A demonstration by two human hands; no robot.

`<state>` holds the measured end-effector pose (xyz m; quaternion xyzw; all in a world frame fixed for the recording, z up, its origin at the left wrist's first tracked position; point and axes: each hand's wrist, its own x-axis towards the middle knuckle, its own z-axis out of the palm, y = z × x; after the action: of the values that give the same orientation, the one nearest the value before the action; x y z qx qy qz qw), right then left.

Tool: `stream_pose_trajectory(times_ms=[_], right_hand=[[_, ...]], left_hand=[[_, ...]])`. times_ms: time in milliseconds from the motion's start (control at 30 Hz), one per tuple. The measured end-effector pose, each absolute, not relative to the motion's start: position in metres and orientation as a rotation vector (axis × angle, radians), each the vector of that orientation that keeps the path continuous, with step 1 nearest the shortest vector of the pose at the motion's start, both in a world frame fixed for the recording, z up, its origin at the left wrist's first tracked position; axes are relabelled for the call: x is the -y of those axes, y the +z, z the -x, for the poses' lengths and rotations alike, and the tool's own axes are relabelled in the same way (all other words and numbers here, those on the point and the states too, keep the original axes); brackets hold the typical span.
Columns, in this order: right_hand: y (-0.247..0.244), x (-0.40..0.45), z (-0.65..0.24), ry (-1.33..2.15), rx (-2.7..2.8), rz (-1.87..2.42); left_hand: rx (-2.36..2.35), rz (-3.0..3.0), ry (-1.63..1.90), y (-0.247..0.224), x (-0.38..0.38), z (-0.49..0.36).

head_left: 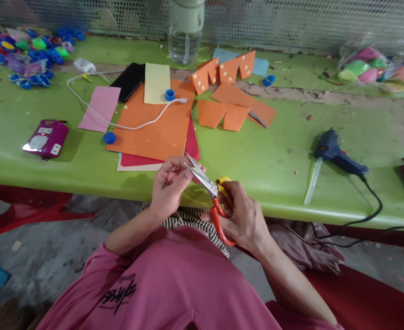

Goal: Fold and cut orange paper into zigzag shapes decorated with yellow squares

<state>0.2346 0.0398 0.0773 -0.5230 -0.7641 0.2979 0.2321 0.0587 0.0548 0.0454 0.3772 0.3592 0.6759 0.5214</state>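
My right hand is closed around a pair of scissors with red handles, its slightly parted blades pointing up and left. A bright yellow piece also shows at the fingers of this hand, beside the scissors' pivot; its kind is unclear. My left hand is pinched at the blade tips, and whatever its fingertips hold is too small to name. Just beyond the hands lies a stack of coloured paper with an orange sheet on top. Folded orange paper cutouts, some with pale yellow squares, sit to its right.
A glue gun with a cord lies on the right. On the left are a purple power adapter, a white cable and a black phone. A water bottle stands at the back. Blue bottle caps lie about.
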Motion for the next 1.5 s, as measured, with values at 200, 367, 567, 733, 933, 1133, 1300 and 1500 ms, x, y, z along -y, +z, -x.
stream_pose_trajectory(times_ms=[200,367,567,733,933,1133,1300,1500], right_hand=[[0.077,-0.04,-0.236,0.799,2.105,1.432],[0.077,-0.038,-0.236,0.812,2.101,1.441],[0.076,-0.038,-0.235,0.783,2.116,1.434],[0.074,-0.038,-0.236,0.774,2.082,1.442],[0.076,-0.037,-0.243,0.951,1.88,1.481],[0.091,-0.043,-0.236,1.091,1.512,1.247],[0.097,-0.046,-0.231,1.065,1.542,1.165],[0.093,-0.044,-0.239,0.902,1.774,1.183]], left_hand=[[-0.883,-0.907,1.61,0.045,-0.054,-0.06],[-0.79,-0.876,1.631,0.044,-0.054,-0.06],[-0.699,-0.808,1.657,0.044,-0.055,-0.059],[-0.653,-0.792,1.66,0.045,-0.054,-0.06],[-0.781,-0.856,1.593,0.049,-0.053,-0.055],[-0.945,-1.217,1.359,0.063,-0.047,-0.045],[-1.073,-1.792,1.273,0.074,-0.043,-0.044],[-1.125,-2.216,1.283,0.081,-0.043,-0.044]])
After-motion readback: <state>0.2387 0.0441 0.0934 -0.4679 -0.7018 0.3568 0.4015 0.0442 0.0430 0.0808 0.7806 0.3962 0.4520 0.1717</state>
